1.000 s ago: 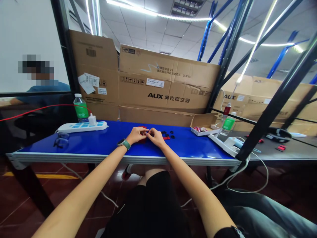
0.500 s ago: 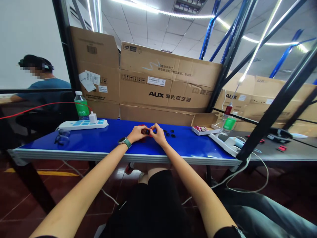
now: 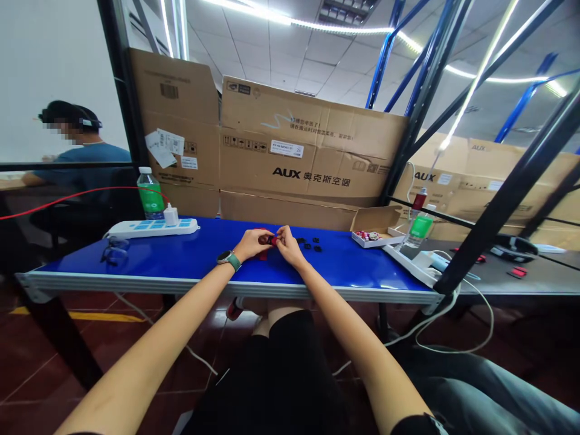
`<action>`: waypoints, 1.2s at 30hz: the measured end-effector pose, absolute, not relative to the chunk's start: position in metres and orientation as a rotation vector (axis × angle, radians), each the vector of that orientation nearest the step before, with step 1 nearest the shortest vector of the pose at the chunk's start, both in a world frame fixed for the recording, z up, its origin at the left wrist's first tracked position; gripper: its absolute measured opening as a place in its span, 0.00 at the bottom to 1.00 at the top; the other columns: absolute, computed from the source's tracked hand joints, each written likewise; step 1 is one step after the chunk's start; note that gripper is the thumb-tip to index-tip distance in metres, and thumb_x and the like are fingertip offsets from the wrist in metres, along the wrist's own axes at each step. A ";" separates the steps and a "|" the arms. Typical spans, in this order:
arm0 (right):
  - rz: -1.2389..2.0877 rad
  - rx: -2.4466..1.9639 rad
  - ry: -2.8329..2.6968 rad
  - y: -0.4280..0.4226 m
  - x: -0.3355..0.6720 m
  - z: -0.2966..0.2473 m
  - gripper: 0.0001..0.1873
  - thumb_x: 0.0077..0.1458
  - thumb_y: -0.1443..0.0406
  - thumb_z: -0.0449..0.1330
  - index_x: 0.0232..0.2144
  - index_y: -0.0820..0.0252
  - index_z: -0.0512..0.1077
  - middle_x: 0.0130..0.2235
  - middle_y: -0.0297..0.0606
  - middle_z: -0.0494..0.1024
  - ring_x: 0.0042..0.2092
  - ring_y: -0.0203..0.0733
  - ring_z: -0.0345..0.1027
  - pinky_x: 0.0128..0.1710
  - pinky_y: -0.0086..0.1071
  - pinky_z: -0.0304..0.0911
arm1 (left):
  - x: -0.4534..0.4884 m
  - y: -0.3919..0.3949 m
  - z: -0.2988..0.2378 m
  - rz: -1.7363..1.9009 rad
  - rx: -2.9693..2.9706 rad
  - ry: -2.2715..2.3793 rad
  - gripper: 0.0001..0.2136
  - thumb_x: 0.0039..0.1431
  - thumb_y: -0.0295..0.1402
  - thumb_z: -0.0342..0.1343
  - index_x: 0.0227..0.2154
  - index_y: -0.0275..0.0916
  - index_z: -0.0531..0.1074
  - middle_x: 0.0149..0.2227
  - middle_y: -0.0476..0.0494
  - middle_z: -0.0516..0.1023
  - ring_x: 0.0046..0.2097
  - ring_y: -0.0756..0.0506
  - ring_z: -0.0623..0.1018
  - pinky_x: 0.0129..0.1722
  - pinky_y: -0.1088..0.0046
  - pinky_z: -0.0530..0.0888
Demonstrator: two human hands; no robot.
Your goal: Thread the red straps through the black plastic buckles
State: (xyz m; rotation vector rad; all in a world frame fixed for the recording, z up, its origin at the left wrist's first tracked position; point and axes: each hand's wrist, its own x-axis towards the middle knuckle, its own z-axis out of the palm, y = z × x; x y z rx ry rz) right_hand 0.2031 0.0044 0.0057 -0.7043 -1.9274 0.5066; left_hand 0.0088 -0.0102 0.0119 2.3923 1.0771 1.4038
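Note:
My left hand and my right hand meet over the blue table top, pinching a small black-and-red part between their fingertips. The part is too small and too covered by fingers to identify. A red piece lies partly hidden under my left hand. To the right of my right hand lie several small black pieces. A smartwatch with a green strap sits on my left wrist.
A white power strip, a water bottle and safety glasses stand at the table's left. An open cardboard tray of small parts sits right. A person sits beyond the glass. Steel rack posts rise right.
My fingertips have eased slightly apart, and both hands still hold the small part. The view has shifted very little since the earlier frames.

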 end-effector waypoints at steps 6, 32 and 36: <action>0.499 -0.770 -1.952 0.008 0.202 0.001 0.14 0.52 0.65 0.54 0.40 0.52 0.55 0.30 0.26 0.67 0.27 0.35 0.61 0.30 0.28 0.59 | 0.008 -0.010 0.015 1.326 2.494 1.063 0.17 0.48 0.37 0.70 0.42 0.38 0.82 0.33 0.45 0.83 0.33 0.45 0.79 0.37 0.71 0.74; 0.458 -0.771 -1.974 0.004 0.203 0.005 0.15 0.50 0.67 0.61 0.40 0.52 0.62 0.33 0.31 0.76 0.35 0.41 0.73 0.39 0.32 0.66 | 0.008 0.000 0.007 1.320 1.940 0.796 0.22 0.46 0.45 0.71 0.40 0.34 0.80 0.36 0.40 0.83 0.38 0.44 0.81 0.43 0.66 0.78; 0.483 -0.775 -1.894 0.004 0.205 0.007 0.14 0.53 0.63 0.63 0.40 0.53 0.63 0.30 0.29 0.76 0.33 0.40 0.72 0.38 0.32 0.66 | 0.005 0.000 0.006 1.315 1.881 0.820 0.23 0.49 0.46 0.70 0.43 0.34 0.80 0.39 0.38 0.84 0.40 0.43 0.82 0.45 0.65 0.78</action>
